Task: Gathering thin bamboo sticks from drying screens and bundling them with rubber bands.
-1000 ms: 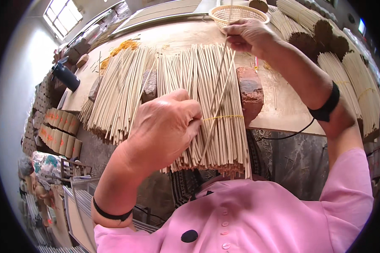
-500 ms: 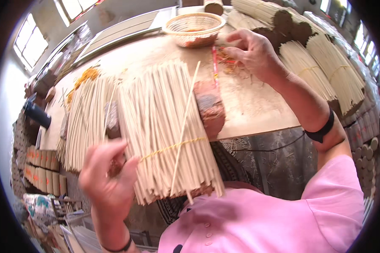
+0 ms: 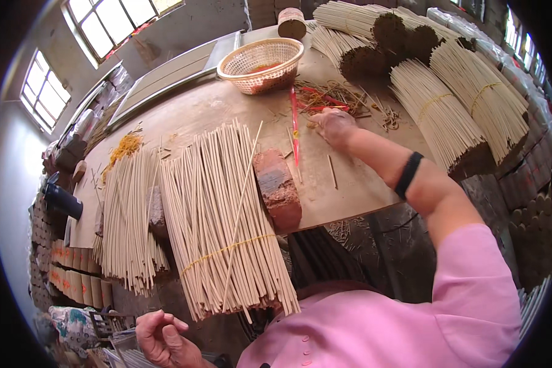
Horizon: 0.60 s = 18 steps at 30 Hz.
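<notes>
A large bundle of thin pale sticks [image 3: 218,208], tied with a yellow band, lies over the table's near edge. One loose stick [image 3: 244,202] slants across its top. My left hand [image 3: 168,340] hangs below and left of this bundle, touching nothing; its fingers are curled but thumb and fingers are apart. At the far side of the board, my right hand [image 3: 337,127] is down by a heap of broken stick bits [image 3: 374,105] and red strips. Its fingers are bunched together, and what they pinch is hidden. A red brick [image 3: 278,187] stands against the bundle's right side.
A second stick pile [image 3: 129,224] lies left, with yellow bands [image 3: 126,149] at its far end. A woven basket [image 3: 260,64] stands at the back of the wooden tabletop [image 3: 202,104]. Tied stick bundles [image 3: 438,113] fill the right side. A dark cup [image 3: 62,201] sits far left.
My right hand has come down from beside the basket to the stick bits. My left hand has drawn away from the bundle's left side, downward. The view has shifted.
</notes>
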Each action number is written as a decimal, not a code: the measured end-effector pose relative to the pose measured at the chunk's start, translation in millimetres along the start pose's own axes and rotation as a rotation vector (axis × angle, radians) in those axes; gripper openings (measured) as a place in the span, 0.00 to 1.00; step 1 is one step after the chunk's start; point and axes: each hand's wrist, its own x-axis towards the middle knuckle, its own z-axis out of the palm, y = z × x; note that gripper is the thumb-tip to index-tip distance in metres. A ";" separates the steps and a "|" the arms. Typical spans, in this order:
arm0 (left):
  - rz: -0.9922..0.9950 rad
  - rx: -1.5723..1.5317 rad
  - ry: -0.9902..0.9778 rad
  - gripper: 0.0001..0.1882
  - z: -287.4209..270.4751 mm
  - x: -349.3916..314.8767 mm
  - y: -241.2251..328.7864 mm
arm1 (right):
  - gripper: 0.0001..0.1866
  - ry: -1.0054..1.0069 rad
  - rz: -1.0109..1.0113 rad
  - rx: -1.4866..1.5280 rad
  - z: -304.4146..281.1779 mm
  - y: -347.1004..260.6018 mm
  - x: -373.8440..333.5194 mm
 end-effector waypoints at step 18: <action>-0.374 -0.344 -0.751 0.24 -20.3 -60.6 22.7 | 0.06 -0.168 0.112 1.531 -91.3 -127.1 -191.7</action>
